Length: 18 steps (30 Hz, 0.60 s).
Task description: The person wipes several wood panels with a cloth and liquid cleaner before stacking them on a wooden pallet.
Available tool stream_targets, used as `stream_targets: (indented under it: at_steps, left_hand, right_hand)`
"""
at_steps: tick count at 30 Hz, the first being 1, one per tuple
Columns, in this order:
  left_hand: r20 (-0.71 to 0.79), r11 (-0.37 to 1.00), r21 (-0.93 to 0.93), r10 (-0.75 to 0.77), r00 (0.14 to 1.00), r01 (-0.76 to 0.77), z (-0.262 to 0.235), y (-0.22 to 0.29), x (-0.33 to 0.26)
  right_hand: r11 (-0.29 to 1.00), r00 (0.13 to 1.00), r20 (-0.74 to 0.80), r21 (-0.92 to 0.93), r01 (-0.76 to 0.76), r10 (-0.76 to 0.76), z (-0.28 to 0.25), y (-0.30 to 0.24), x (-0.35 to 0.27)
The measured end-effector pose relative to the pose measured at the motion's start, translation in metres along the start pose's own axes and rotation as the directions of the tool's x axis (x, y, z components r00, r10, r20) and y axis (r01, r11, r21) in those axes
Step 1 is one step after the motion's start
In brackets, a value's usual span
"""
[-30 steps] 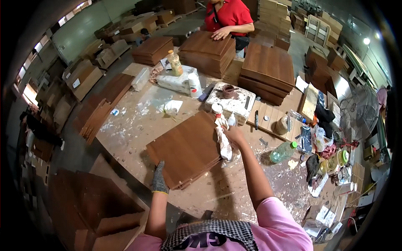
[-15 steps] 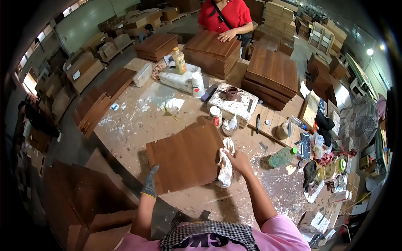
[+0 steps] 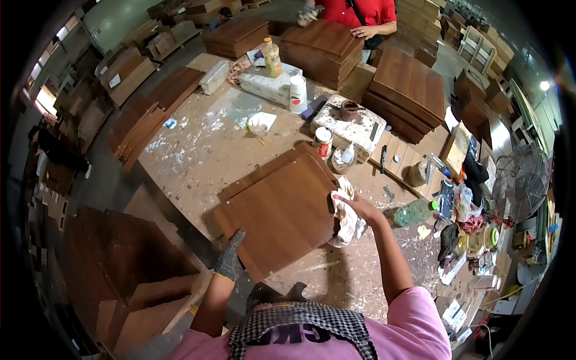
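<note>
A brown wood-grain panel [image 3: 282, 216] is in front of me, turned at an angle over the worktable [image 3: 198, 162]. What looks like another panel [image 3: 258, 170] shows beneath its far edge. My left hand [image 3: 230, 259], in a grey knit glove, grips the near left edge, its thumb on the top face and its other fingers hidden below. Bare, my right hand [image 3: 363, 210] is closed round a crumpled white cloth [image 3: 345, 219] at the panel's right edge. Beyond the panel are a red-and-white can [image 3: 323, 144] and a small jar with a white bottle [image 3: 344, 158].
Panel stacks [image 3: 324, 51] line the far side, where a co-worker in a red shirt [image 3: 375, 12] stands. A green-capped bottle [image 3: 414, 212], a bottle of yellowish liquid [image 3: 272, 59] and a paint-spattered block [image 3: 351, 129] are on the table. A fan [image 3: 521, 180] is at right.
The panel has turned and shifted over the one beneath, which now shows along the far edge. My left thumb has come onto its top face. The co-worker's gloved hand has come into view.
</note>
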<state>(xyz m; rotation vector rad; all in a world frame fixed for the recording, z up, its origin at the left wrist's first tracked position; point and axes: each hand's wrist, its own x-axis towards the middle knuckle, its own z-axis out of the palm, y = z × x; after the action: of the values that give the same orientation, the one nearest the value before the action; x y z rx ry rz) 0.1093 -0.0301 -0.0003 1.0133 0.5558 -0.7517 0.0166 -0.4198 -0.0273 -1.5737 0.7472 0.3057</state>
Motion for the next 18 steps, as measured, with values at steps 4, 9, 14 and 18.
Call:
stream_targets:
  at_steps: [4, 9, 14, 18]
  left_hand:
    - [-0.107, 0.993, 0.105, -0.047, 0.993, 0.058, -0.001, 0.019, -0.006]
    - [0.076, 0.970, 0.234, -0.087, 0.993, 0.067, -0.045, 0.019, 0.001]
    - [0.084, 0.938, 0.339, -0.104, 0.991, 0.069, -0.070, -0.007, 0.005]
    - [0.185, 0.929, 0.370, -0.065, 0.981, -0.008, -0.036, -0.013, -0.040]
  right_hand:
    - [0.997, 0.997, 0.078, -0.071, 0.006, 0.000, 0.024, -0.003, -0.050]
    - [0.979, 0.991, 0.059, -0.177, -0.106, 0.118, 0.028, 0.006, -0.080]
    - [0.992, 0.972, 0.213, -0.099, -0.076, 0.096, 0.002, 0.024, -0.048]
    - [0.978, 0.993, 0.118, -0.206, 0.030, -0.006, -0.007, 0.009, -0.079]
